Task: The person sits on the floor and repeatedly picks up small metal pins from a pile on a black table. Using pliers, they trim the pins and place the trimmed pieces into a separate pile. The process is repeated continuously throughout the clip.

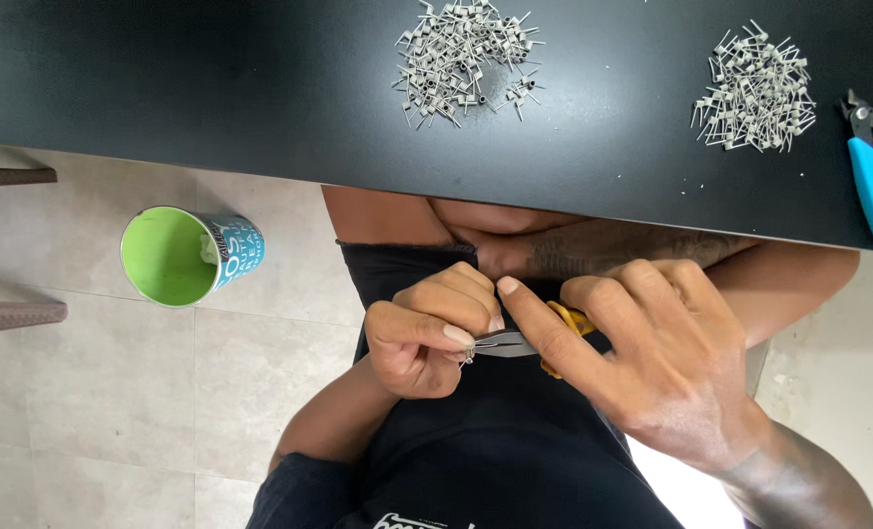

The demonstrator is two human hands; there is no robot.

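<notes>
My right hand (pixel 652 367) grips small pliers (pixel 511 342) with yellow handles, index finger stretched along the grey jaws. The jaw tips meet a tiny wire coil (pixel 469 356) pinched between the thumb and fingers of my left hand (pixel 424 331). Both hands are held close together over my lap, below the near edge of the black table (pixel 260 98). Most of the coil is hidden by my fingers.
Two heaps of small grey wire coils lie on the table, one in the middle (pixel 466 61) and one to the right (pixel 755 90). Blue-handled cutters (pixel 872 167) rest at the right edge. A teal cup with a green inside (pixel 187 255) stands on the tiled floor at left.
</notes>
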